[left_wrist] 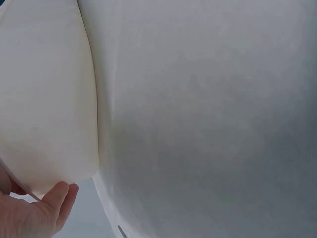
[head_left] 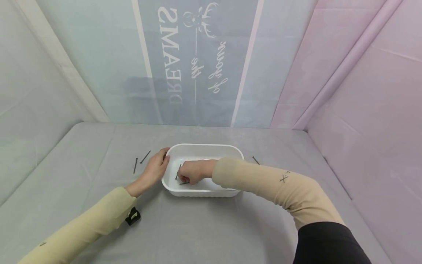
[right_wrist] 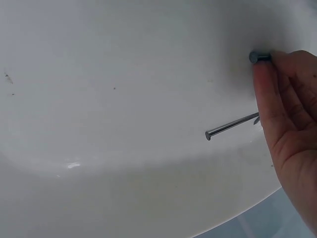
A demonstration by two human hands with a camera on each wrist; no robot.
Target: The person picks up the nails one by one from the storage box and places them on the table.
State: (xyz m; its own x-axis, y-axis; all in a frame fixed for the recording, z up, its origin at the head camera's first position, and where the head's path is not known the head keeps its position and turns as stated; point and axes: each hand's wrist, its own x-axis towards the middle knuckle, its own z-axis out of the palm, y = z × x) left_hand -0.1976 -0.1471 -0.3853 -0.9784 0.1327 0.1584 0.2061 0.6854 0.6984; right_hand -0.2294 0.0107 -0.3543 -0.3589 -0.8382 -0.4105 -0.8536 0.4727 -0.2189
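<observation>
A white plastic tub (head_left: 211,193) stands on the grey-covered table. My left hand (head_left: 156,165) grips its left end, with the thumb at the rim and the fingers along the outer wall; fingertips (left_wrist: 62,198) show beside the rim in the left wrist view. Inside the tub, my right hand (head_left: 193,171) pinches a nail (right_wrist: 259,57) between thumb and finger. Only the head end of that nail shows; the rest is hidden by the fingers. Another nail (right_wrist: 232,128) lies on the tub's floor close to the hand, partly covered by it.
Left of the tub two nails, one (head_left: 135,165) nearer and one (head_left: 145,157) farther, lie on the table. Another nail (head_left: 256,160) lies right of the tub, beyond the right sleeve (head_left: 263,181). Fabric walls (head_left: 369,110) enclose the table at the back and sides.
</observation>
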